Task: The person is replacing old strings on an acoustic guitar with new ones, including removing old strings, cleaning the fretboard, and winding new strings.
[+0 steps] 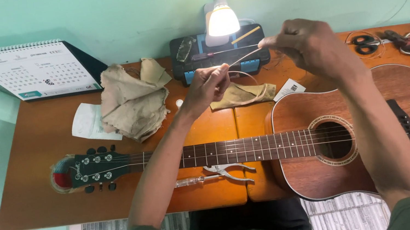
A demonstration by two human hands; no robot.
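Seen from the head camera, the left hand (207,86) pinches one end of a thin guitar string (246,56) and the right hand (306,44) grips the other, holding it taut above the table (34,154), just in front of the lamp (220,17). The guitar (331,138) lies flat below, pliers (228,172) beside its neck. The step looks like straightening the string; threading it would call for a steady aim.
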